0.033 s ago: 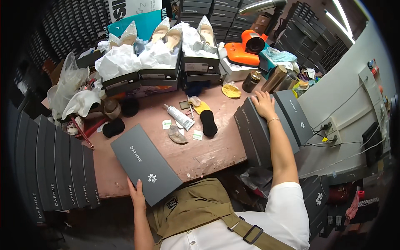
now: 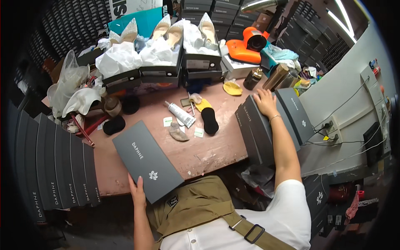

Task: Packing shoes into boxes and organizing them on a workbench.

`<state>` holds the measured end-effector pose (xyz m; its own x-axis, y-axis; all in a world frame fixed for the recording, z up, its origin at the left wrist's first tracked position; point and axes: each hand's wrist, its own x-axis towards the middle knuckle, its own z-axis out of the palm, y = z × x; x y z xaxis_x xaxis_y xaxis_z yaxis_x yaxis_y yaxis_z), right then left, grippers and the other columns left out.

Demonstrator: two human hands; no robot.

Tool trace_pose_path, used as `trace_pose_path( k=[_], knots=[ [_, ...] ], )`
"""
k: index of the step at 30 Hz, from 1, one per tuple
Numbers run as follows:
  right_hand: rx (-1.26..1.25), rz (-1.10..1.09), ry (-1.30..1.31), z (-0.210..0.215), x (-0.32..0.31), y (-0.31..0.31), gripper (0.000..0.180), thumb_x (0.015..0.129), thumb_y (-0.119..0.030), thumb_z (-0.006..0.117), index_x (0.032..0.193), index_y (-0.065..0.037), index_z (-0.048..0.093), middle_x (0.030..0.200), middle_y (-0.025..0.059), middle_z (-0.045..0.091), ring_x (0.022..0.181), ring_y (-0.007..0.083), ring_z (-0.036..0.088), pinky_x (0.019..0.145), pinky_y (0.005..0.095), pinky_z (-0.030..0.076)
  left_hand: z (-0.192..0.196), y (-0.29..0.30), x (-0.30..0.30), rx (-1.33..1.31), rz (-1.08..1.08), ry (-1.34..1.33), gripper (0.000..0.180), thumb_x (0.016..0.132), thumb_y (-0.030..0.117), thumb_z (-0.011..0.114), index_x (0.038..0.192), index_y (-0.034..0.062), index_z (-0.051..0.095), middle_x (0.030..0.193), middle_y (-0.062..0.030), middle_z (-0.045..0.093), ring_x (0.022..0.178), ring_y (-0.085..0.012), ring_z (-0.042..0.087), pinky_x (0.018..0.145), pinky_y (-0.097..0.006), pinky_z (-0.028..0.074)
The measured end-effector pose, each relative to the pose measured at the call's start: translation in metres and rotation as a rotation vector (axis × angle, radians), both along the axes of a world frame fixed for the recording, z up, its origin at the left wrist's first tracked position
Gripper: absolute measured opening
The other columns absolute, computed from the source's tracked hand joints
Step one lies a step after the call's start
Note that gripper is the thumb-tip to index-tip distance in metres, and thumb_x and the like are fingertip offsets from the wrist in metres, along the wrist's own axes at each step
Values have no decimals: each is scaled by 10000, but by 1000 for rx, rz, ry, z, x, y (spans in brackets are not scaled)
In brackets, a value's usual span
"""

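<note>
A dark grey shoebox (image 2: 146, 160) lies at a slant across the table's front edge, its lid facing up and its near corner against my apron. My left hand (image 2: 137, 191) grips its near left side, with part of the fingers hidden beneath it. At the right, several grey shoeboxes (image 2: 254, 133) stand on edge in a row. Over their top edges lies my right hand (image 2: 265, 103), fingers spread. Another grey shoebox (image 2: 295, 112) leans just right of that hand.
Open boxes with glittery pumps (image 2: 168, 35) and white tissue line the back. A white tube (image 2: 181, 114), black pads (image 2: 210, 121) and yellow cloth (image 2: 232, 88) lie mid-table. An orange hand-held machine (image 2: 246, 46) sits back right. Stacked grey boxes (image 2: 54, 166) stand left.
</note>
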<state>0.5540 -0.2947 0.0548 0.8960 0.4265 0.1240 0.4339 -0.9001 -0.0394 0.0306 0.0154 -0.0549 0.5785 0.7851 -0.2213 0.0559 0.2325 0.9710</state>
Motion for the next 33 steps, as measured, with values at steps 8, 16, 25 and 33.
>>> trace_pose_path(
  k=[8,16,25,33],
  knots=[
    [617,248,731,-34,-205,111,447,949,-340,504,1203,23,558,1057,215,648,979,333,630,858,397,482,-14,26,-1,-417,22,-43,491,882,164,668,1271,-61,468,1161,-112,575,1104,-166,512,963,-291,398],
    [619,28,1820,-89,-291,125,457,904,-355,616,1152,26,578,1057,79,620,888,155,600,799,311,514,33,-19,18,-580,113,-399,431,921,352,610,1173,8,553,1234,-108,546,1171,-200,477,1029,-343,357],
    [1302,100,1687,2,-312,147,481,891,-269,632,1267,-4,493,1060,110,624,958,181,606,845,305,497,57,-20,1,-59,185,-379,703,917,150,593,1472,-8,191,1529,-163,225,1426,-235,196,1139,-373,221],
    [715,1048,623,-4,-366,198,554,824,-132,680,1305,7,441,1269,224,525,1145,369,532,961,400,442,93,75,-70,659,-293,820,709,786,258,736,1368,5,421,1446,-241,328,1353,-390,303,1085,-462,285]
  ],
)
